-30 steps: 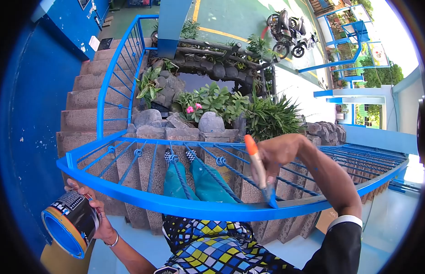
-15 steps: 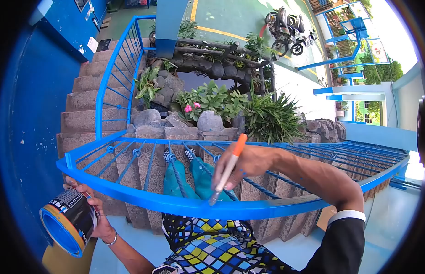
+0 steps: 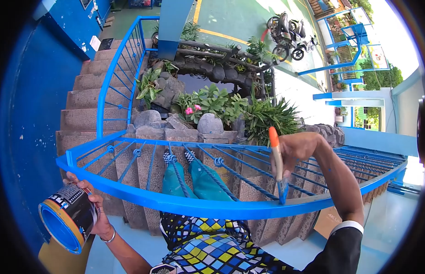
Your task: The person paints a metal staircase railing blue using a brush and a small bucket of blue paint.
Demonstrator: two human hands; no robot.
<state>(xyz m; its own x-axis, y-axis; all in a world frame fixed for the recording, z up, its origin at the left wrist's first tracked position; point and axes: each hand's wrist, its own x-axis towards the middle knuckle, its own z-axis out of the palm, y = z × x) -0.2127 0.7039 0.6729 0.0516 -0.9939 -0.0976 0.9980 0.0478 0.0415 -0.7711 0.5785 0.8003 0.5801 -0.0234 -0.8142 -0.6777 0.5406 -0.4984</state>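
Observation:
My right hand point(image 3: 292, 153) is closed round a paintbrush point(image 3: 277, 160) with an orange-tipped handle. The brush points down, and its blue-coated bristles touch the top of the blue handrail point(image 3: 212, 208) right of centre. At the lower left, my left hand point(image 3: 96, 210) grips a paint can point(image 3: 68, 217) with a dark label, tilted so that its blue-coated end shows. That can is beside the rail's left end. Twisted blue bars point(image 3: 178, 176) run below the handrail.
Stone-patterned steps point(image 3: 91, 100) descend on the left beside a second blue railing point(image 3: 102, 100). Beyond the rail are rocks point(image 3: 210, 123), plants and a pond. A cardboard box point(image 3: 329, 222) sits at lower right. Motorcycles point(image 3: 285, 34) stand farther off.
My right hand and the brush have moved right along the handrail, and the brush is now more upright. My left hand still holds the can in nearly the same place.

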